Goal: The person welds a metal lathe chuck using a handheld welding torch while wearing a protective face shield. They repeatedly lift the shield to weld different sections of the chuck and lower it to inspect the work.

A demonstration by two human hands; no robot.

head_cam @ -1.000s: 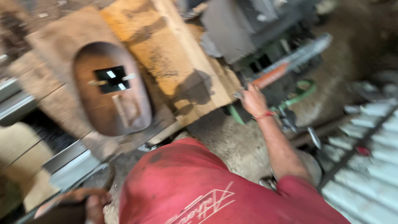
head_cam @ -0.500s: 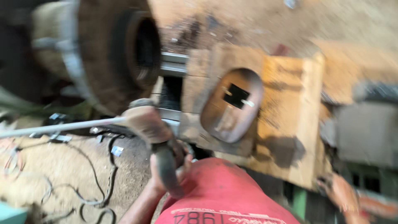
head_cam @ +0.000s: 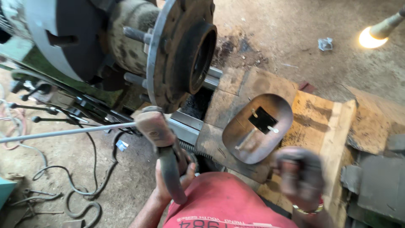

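Left hand (head_cam: 171, 179): fingers wrapped round electrode holder (head_cam: 162, 150), rod (head_cam: 63, 133) projecting left, below the hub (head_cam: 181, 50). Right hand (head_cam: 300, 175): gloved, blurred, clenched, beside welding mask (head_cam: 257, 128) on wooden board (head_cam: 320, 122).

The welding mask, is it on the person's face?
No, the welding mask lies hollow side up on the wooden boards, apart from both hands.

My right hand (head_cam: 300, 175), lower right of frame, is motion-blurred; whether it grips anything cannot be told. My left hand (head_cam: 171, 179) is partly hidden behind the electrode holder (head_cam: 162, 147). The welding rod (head_cam: 63, 133) runs off the left edge. The lamp (head_cam: 379, 31) is cut off at upper right.
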